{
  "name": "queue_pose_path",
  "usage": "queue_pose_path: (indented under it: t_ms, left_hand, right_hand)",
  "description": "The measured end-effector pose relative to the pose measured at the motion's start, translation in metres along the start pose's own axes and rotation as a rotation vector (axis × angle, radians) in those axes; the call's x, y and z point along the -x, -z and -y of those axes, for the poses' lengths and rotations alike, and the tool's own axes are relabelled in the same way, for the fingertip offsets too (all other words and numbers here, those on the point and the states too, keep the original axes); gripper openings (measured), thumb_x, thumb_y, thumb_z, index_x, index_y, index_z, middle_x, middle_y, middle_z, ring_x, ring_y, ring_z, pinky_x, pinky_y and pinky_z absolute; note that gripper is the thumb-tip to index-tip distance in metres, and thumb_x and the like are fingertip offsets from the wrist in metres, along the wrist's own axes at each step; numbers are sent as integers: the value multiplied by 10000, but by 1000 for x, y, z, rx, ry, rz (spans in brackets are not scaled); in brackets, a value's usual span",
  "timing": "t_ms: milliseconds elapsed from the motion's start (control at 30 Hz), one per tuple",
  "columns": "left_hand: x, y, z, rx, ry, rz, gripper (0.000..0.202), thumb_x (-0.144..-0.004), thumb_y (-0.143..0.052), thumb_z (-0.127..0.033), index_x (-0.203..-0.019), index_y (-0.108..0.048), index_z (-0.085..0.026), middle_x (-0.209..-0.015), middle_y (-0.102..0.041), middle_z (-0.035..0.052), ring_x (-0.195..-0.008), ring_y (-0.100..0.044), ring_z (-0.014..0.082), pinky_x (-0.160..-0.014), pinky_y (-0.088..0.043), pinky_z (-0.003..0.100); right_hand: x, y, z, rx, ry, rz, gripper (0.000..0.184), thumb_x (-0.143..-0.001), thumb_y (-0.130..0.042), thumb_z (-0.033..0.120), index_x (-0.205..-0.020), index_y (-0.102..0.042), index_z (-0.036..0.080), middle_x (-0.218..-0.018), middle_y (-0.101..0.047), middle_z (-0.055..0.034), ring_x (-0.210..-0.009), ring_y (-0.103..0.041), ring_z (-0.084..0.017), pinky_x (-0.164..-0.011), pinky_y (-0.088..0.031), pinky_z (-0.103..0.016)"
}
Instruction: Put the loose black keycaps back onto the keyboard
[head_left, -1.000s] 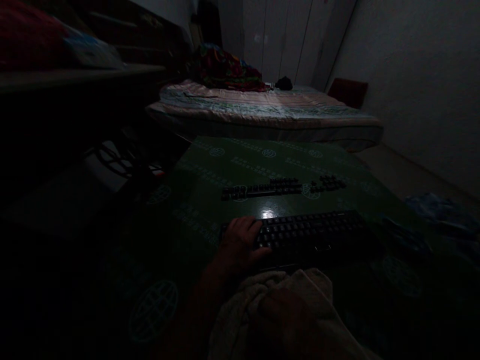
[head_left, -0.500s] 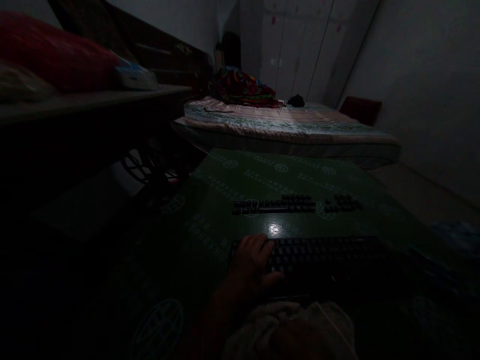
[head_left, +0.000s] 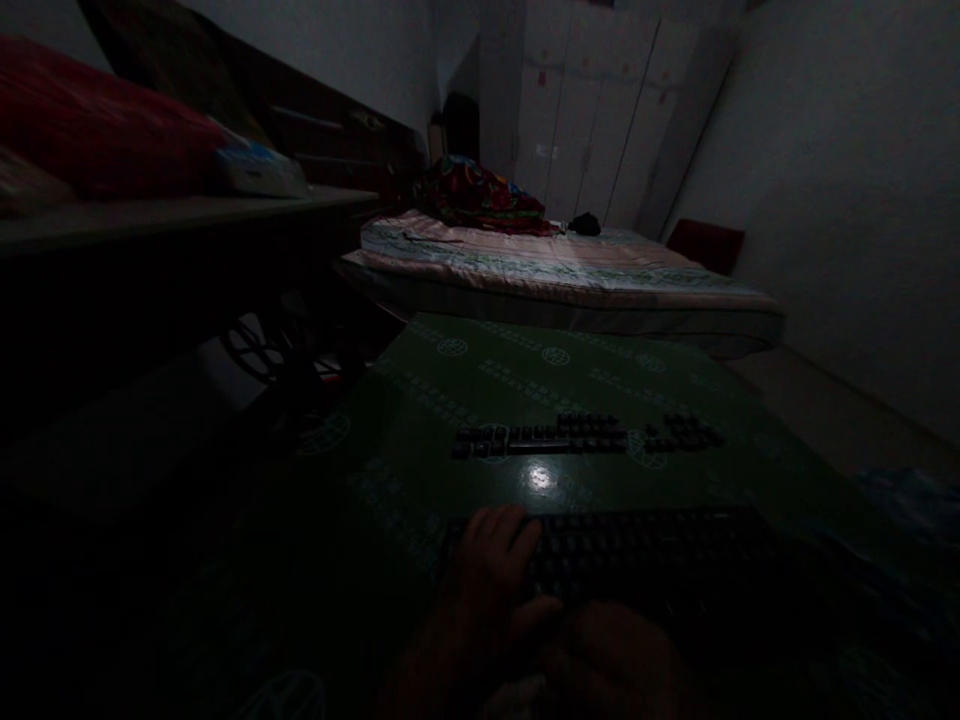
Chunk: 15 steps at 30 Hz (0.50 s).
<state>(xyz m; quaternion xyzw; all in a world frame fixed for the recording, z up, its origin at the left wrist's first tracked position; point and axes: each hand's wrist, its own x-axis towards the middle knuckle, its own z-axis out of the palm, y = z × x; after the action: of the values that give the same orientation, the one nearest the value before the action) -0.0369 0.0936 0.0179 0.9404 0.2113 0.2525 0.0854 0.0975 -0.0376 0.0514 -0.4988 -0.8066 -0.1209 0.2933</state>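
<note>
A black keyboard [head_left: 652, 545] with some keys off it lies on the green table. My left hand [head_left: 491, 560] holds its left end, fingers bent over the far edge and the thumb apart across the near keys. My right hand [head_left: 619, 650] is closed in front of the keyboard, close to the left thumb; its fingers are mostly lost in the dark. Below it shows a small piece of pale cloth [head_left: 517, 695], which appears bunched in that hand. Loose black keycaps, among them a long space bar [head_left: 540, 441], are laid out in rows beyond the keyboard.
The green table [head_left: 420, 390] has a printed globe pattern. Behind it stands a bed [head_left: 570, 270] with a bunched dark red blanket [head_left: 484, 195]. At left, a shelf [head_left: 330, 198] carries a red bag [head_left: 105, 125] and a box [head_left: 259, 170]. Patterned fabric [head_left: 911, 500] is at the right.
My right hand has come up from under the cloth toward the keyboard's front edge, and most of the cloth has dropped from view. My left hand stays on the keyboard; the view tilts up slightly.
</note>
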Motion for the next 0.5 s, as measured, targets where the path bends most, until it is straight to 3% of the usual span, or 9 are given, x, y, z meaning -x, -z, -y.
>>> queue_pose_path:
  t_ms: [100,233,400,500]
  left_hand:
    - [4,-9,3,-28,-15,-18,567,-703,-681,-418,-1180,-526,-154,-1177,-582,159,-1076,-534,326,-933,-420,528]
    - [6,-13,5,-59,-18,-9,579,-686,-690,-376,-1191,-506,-162,-1197,-576,161,-1084,-538,327,-944,-419,529]
    - [4,-8,2,-44,-4,9,598,-628,-746,-369,-1147,-527,-171,-1184,-588,162,-1078,-549,339,-928,-439,540]
    - [3,-6,0,-33,-7,13,655,-596,-788,-393,-1150,-530,-156,-1190,-584,177,-1085,-546,359,-919,-441,567]
  right_hand:
    - [-15,4,-17,3,28,-95,184,-917,-426,172,-805,-570,197,-582,-539,17,-498,-478,-101,-454,-328,-232]
    - [-32,12,-45,36,30,-111,260,-938,-392,187,-741,-562,191,-601,-545,1,-526,-468,-103,-497,-323,-227]
    - [-44,9,-93,159,-11,61,215,-904,-476,196,-752,-628,182,-636,-575,-9,-560,-489,-102,-521,-307,-215]
    - [-58,8,-123,222,-174,205,194,-887,-503,222,-796,-670,180,-723,-616,-34,-617,-530,-110,-543,-321,-212]
